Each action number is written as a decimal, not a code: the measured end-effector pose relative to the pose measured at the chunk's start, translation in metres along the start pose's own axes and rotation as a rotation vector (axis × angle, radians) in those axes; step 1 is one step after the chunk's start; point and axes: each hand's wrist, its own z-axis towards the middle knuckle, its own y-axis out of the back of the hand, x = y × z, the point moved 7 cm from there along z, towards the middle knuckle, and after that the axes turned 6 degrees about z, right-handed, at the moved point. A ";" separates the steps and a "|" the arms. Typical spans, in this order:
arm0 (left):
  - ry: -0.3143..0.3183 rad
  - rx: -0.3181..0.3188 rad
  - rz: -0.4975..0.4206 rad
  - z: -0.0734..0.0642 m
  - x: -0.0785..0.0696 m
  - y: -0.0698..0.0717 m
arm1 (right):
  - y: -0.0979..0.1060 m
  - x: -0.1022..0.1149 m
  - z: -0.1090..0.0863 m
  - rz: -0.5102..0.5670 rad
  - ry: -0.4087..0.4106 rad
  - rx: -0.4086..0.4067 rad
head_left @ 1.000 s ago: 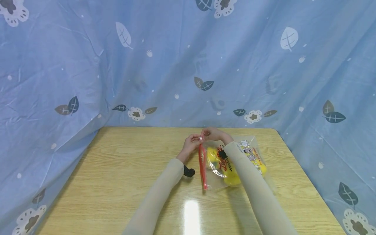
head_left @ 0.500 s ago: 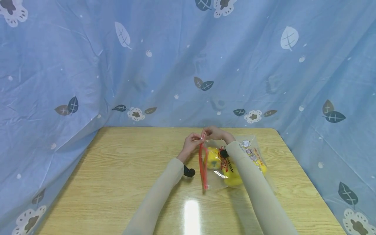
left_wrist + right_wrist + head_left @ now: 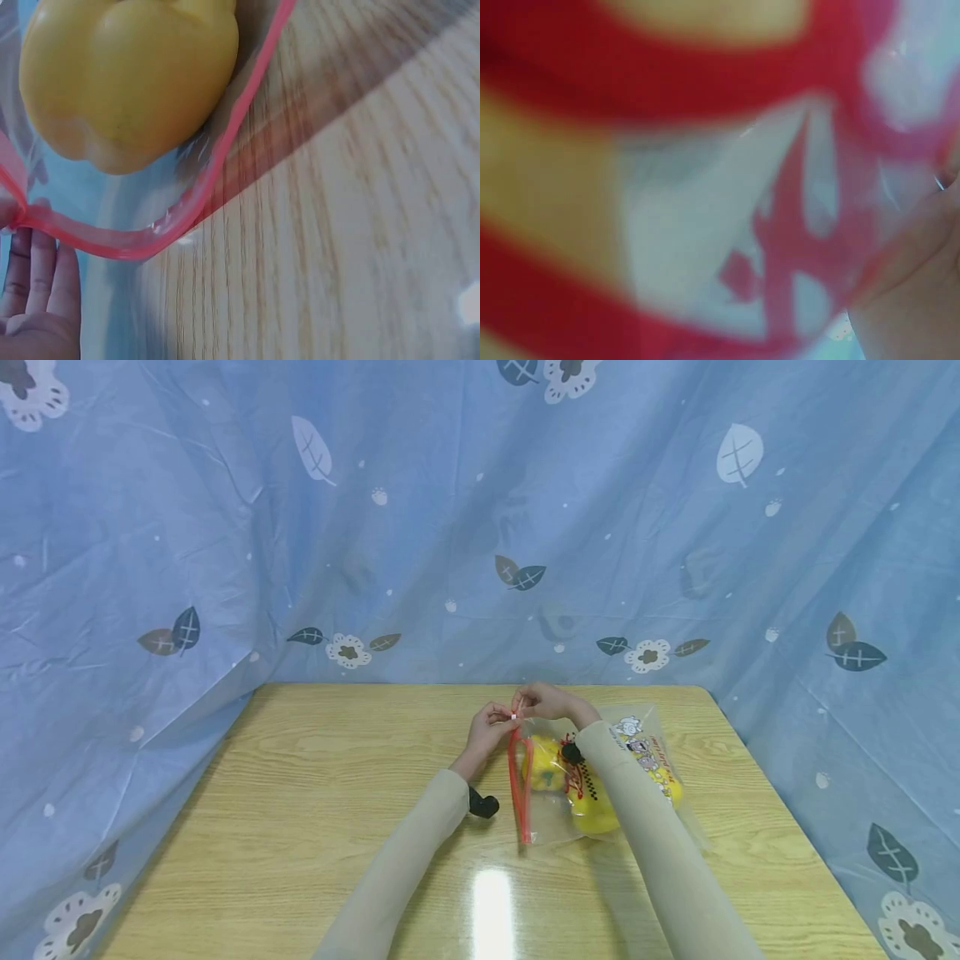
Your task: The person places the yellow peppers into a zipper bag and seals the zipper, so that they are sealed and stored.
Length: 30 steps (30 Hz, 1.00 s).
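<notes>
A clear plastic zip bag (image 3: 555, 828) with red and cartoon prints lies on the table, its red zip strip (image 3: 516, 781) toward the left. Beneath the film, near the mouth, is a yellow bell pepper (image 3: 127, 86), and more yellow shows farther in, partly covered by the right sleeve. My left hand (image 3: 487, 731) pinches the far corner of the strip, next to a small white slider (image 3: 513, 717). Close by, my right hand (image 3: 550, 702) pinches the same corner with curled fingers. Below that corner the strip's two sides stand apart. Printed film fills most of the right wrist view.
The wooden table (image 3: 337, 793) extends left and in front of the bag. A blue patterned curtain (image 3: 450, 527) hangs behind and along both sides. Black wrist mounts, such as the left one (image 3: 483, 804), stick out from the sleeves.
Both hands keep pinching the far corner of the bag and have barely shifted. The red strip's sides bow slightly farther apart, and the glare on the film has changed.
</notes>
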 end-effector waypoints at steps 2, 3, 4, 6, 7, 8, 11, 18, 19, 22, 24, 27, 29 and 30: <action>-0.004 0.005 0.022 -0.003 -0.002 0.000 | 0.000 0.000 0.000 0.000 0.000 -0.006; -0.005 0.003 0.036 -0.003 -0.002 0.000 | 0.000 0.000 0.000 0.000 0.002 -0.011; -0.009 0.002 0.047 -0.003 -0.001 0.000 | 0.000 0.000 0.000 -0.001 -0.002 -0.019; -0.017 -0.006 0.059 -0.002 0.004 0.000 | 0.001 -0.001 0.000 0.005 -0.001 -0.034; -0.024 -0.013 0.064 0.000 0.007 0.000 | 0.002 -0.002 0.000 0.005 -0.001 -0.044; -0.027 -0.020 0.069 0.001 0.011 0.000 | 0.003 -0.003 0.000 0.004 0.003 -0.055; -0.045 -0.046 0.099 0.003 0.019 -0.001 | 0.005 -0.003 -0.001 0.000 0.019 -0.087; -0.055 -0.015 0.159 0.000 0.021 -0.003 | 0.010 -0.003 -0.003 -0.048 0.048 -0.134; -0.053 0.000 0.157 -0.002 0.020 -0.003 | 0.010 -0.003 -0.004 -0.052 0.048 -0.138; -0.048 0.030 0.159 -0.009 0.012 -0.004 | 0.011 -0.001 -0.004 -0.053 0.048 -0.142; -0.045 0.044 0.172 -0.014 0.007 -0.005 | 0.011 0.000 -0.005 -0.058 0.051 -0.142; -0.047 0.047 0.182 -0.021 0.000 -0.005 | 0.012 0.001 -0.005 -0.073 0.063 -0.143; -0.048 0.046 0.188 -0.024 -0.001 -0.005 | 0.012 0.001 -0.005 -0.080 0.062 -0.144; -0.048 0.044 0.187 -0.025 -0.002 -0.005 | 0.011 0.002 -0.005 -0.082 0.062 -0.145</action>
